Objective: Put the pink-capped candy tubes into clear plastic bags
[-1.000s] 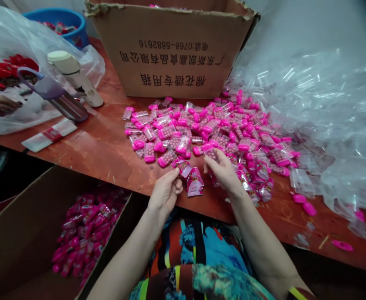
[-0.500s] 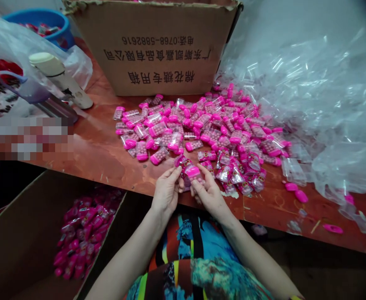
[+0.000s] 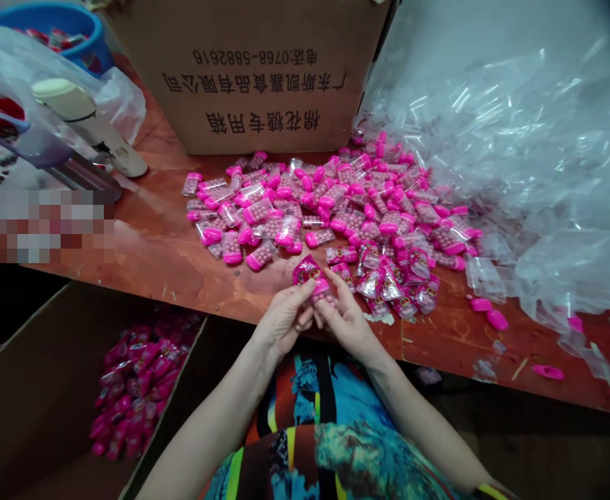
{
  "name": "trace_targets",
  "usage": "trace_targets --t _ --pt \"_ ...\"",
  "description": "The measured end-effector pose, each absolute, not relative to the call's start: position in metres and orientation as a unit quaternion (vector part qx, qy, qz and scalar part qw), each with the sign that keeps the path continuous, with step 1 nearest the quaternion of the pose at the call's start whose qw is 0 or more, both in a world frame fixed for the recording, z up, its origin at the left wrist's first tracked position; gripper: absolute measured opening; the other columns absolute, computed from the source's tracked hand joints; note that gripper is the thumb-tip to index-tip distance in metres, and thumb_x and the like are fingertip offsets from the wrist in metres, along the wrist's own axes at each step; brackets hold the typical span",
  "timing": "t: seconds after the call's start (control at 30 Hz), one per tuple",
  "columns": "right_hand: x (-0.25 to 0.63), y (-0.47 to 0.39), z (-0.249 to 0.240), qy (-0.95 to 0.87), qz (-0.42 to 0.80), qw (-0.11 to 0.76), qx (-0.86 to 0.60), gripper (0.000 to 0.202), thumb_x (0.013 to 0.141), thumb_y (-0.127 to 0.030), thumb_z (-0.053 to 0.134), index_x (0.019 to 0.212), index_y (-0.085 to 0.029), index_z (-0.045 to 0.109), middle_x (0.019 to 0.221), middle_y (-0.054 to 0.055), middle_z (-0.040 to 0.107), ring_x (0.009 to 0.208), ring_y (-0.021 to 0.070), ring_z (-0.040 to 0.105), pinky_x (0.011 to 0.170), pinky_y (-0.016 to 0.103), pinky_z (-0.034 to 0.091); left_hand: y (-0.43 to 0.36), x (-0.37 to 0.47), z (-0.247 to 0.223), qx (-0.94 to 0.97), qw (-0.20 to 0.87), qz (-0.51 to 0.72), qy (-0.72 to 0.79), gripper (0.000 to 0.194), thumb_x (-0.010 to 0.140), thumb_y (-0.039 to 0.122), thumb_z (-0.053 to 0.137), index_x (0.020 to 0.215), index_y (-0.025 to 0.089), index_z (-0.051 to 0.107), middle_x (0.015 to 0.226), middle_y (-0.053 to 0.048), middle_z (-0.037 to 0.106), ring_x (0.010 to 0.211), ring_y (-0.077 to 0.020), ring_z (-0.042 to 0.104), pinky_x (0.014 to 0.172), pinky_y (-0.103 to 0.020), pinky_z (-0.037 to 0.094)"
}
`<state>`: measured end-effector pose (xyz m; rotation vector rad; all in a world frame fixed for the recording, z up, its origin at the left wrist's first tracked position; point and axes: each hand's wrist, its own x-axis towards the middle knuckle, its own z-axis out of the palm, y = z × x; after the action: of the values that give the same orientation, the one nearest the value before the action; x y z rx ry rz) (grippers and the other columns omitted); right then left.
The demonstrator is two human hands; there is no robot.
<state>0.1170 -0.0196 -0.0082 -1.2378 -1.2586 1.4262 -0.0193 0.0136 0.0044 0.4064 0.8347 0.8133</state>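
Observation:
My left hand (image 3: 284, 316) and my right hand (image 3: 345, 316) meet at the table's front edge, both closed on one small candy box (image 3: 322, 286) with a bright pink cap and pink balls inside. A printed pink wrapper (image 3: 306, 269) is with it, rising above my left thumb; whether the box is inside the wrapper I cannot tell. Behind my hands spreads a pile of pink-capped candy boxes (image 3: 284, 208). Just right of my right hand lie several shiny printed packets (image 3: 388, 281). My lower fingers are partly hidden.
A large cardboard box (image 3: 263, 90) stands behind the pile. Clear plastic bags and empty cases (image 3: 492, 173) cover the right side. Bottles (image 3: 89, 128) and a blue basin (image 3: 89, 42) are at left. Below the table edge, an open carton (image 3: 34, 375) holds pink packets (image 3: 133, 389).
The whole view has shifted slightly left and up. Both hands have drawn closer together around the candy box, and my left thumb now lies against its pink cap.

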Motion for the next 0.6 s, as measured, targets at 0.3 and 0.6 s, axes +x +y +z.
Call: trace_targets --t 0.3,0.6 --pt "0.118 -0.019 -0.009 -0.43 0.639 0.442 -0.46 0.071 0.093 -0.044 0.063 0.152 -0.027 0.027 0.077 -0.004 0.058 0.06 0.0103 0.051 0.055 0.022 0.043 0.015 -0.02 0.005 0.221 0.736 0.434 0.471 0.048 0.077 0.05 0.077 0.057 0.017 0.048 0.038 0.006 0.04 0.034 -0.0042 0.03 0.04 -0.021 0.017" --pt "0.106 -0.018 -0.003 -0.355 0.662 0.492 -0.44 0.071 0.09 -0.045 0.067 0.146 -0.025 0.03 0.058 -0.011 0.045 0.045 0.0068 0.036 0.043 0.018 0.026 0.013 -0.022 0.004 0.244 0.743 0.396 0.481 0.047 0.079 0.054 0.074 0.063 0.016 0.052 0.038 0.005 0.043 0.034 -0.0048 0.03 0.04 -0.021 0.017"
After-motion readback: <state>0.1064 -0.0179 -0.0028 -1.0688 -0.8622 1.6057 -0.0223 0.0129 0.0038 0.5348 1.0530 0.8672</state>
